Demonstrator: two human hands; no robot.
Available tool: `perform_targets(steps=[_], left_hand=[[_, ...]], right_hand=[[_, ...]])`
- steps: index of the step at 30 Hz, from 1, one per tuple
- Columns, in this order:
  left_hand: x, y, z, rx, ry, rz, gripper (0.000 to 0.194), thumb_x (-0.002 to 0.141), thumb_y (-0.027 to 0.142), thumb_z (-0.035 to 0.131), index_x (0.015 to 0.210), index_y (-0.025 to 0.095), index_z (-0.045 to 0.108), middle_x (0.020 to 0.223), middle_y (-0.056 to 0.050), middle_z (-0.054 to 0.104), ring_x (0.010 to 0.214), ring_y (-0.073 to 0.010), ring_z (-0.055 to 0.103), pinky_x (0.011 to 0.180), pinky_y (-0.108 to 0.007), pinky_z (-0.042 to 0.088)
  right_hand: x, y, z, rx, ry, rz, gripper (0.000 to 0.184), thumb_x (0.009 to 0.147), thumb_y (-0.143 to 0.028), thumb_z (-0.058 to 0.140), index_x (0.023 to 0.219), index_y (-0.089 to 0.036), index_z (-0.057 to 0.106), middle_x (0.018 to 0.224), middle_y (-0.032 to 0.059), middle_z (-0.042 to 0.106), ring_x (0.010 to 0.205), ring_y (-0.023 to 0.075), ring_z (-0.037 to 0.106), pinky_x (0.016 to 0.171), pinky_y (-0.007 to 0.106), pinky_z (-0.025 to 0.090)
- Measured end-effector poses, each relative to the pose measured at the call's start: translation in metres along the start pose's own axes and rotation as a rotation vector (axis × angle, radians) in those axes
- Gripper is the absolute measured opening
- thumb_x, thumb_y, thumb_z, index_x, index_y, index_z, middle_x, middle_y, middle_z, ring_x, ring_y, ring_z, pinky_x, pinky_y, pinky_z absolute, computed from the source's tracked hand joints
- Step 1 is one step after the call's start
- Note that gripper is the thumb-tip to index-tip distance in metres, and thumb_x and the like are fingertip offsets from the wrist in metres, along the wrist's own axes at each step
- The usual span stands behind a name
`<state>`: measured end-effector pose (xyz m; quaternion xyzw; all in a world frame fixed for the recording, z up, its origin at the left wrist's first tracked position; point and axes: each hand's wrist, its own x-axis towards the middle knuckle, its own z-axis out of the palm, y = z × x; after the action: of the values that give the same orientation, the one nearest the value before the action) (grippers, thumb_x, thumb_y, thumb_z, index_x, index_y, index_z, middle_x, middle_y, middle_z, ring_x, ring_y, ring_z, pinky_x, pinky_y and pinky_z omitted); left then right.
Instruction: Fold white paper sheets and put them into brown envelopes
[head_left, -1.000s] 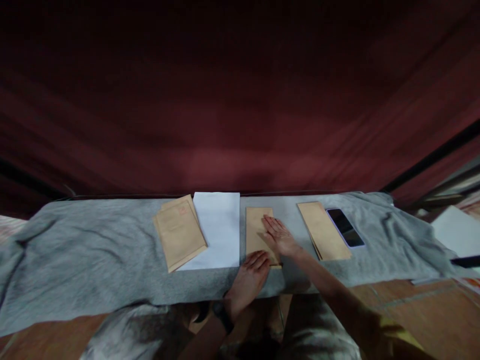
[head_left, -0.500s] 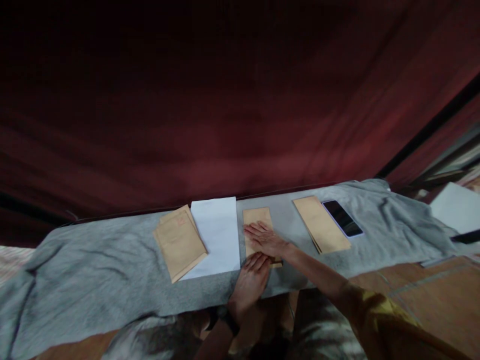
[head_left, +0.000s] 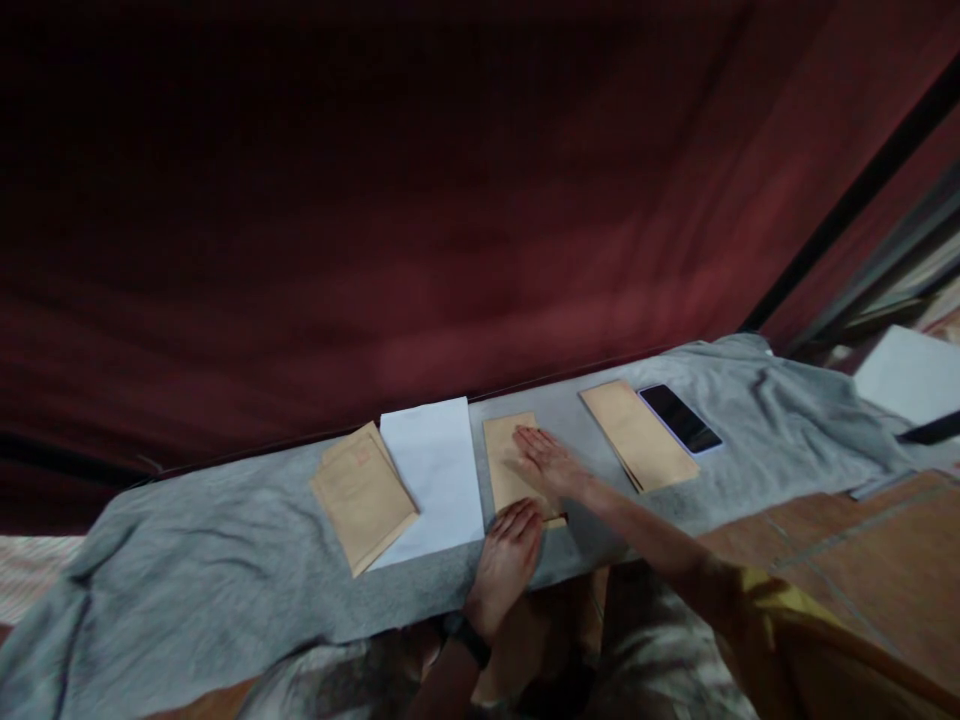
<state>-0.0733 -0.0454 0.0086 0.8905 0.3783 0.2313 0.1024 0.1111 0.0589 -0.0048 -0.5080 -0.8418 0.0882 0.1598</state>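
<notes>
A brown paper envelope lies flat on the grey cloth, right in front of me. My right hand rests on its upper right part, palm down with the fingers stretched out. At the near end, my left hand lies across the lower edge of the envelope, fingers extended and flat. A dark watch is on the left wrist. White paper lies to the left of the envelope, partly under a fanned stack of brown envelopes. Farther right is another small stack of brown envelopes.
A phone with a purple edge lies beside the right stack. The grey cloth covers a long narrow surface in front of a dark red curtain. A white object stands at the far right, above a tiled floor.
My right hand has slid to the right across the envelope, baring more of its left side. My left hand stays at the near edge. The camera view has tilted slightly.
</notes>
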Motion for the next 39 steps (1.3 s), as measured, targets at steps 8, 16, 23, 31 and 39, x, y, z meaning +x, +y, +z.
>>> perform_targets(steps=[8,16,23,31,39], left_hand=[[0.001,0.001,-0.001,-0.005,-0.006,-0.024,0.032,0.094,0.009,0.051,0.121,0.020,0.063,0.130,-0.007,0.068,0.127,-0.0203,0.060,0.109,-0.043,0.051],[0.001,-0.001,-0.001,-0.030,-0.030,-0.034,0.033,0.095,0.008,0.050,0.122,0.022,0.063,0.131,-0.007,0.067,0.127,-0.0199,0.060,0.110,-0.043,0.050],[0.002,0.000,-0.004,-0.006,-0.051,-0.032,0.031,0.094,0.008,0.050,0.120,0.018,0.063,0.129,-0.009,0.068,0.125,-0.0211,0.061,0.110,-0.043,0.050],[-0.001,-0.001,-0.001,-0.013,0.000,-0.066,0.028,0.097,0.015,0.049,0.122,0.020,0.062,0.130,-0.008,0.068,0.125,-0.0205,0.061,0.107,-0.043,0.052],[0.004,0.003,0.000,-0.051,0.042,-0.137,0.017,0.100,0.018,0.047,0.106,0.021,0.063,0.120,-0.007,0.070,0.117,-0.0220,0.065,0.102,-0.045,0.055]], right_hand=[[0.005,0.003,0.008,-0.091,0.078,0.131,0.055,0.106,-0.038,0.031,0.154,-0.011,0.038,0.159,0.0143,0.038,0.148,0.0254,0.035,0.124,0.046,0.025],[-0.046,-0.008,-0.003,0.024,0.051,-0.062,0.053,0.103,-0.026,0.039,0.156,-0.022,0.034,0.158,0.0107,0.042,0.147,0.0228,0.039,0.122,0.049,0.031],[-0.085,-0.027,-0.005,0.118,0.025,-0.054,0.045,0.105,-0.030,0.039,0.148,-0.020,0.048,0.153,0.0101,0.049,0.142,0.0219,0.046,0.120,0.048,0.035],[-0.115,-0.040,-0.008,0.246,0.099,-0.051,0.040,0.100,-0.033,0.052,0.139,-0.024,0.057,0.145,0.0082,0.059,0.135,0.0208,0.054,0.118,0.046,0.039],[-0.105,-0.041,-0.004,0.347,0.186,0.076,0.019,0.100,-0.025,0.051,0.098,-0.025,0.070,0.115,0.0052,0.073,0.114,0.0202,0.065,0.107,0.041,0.049]])
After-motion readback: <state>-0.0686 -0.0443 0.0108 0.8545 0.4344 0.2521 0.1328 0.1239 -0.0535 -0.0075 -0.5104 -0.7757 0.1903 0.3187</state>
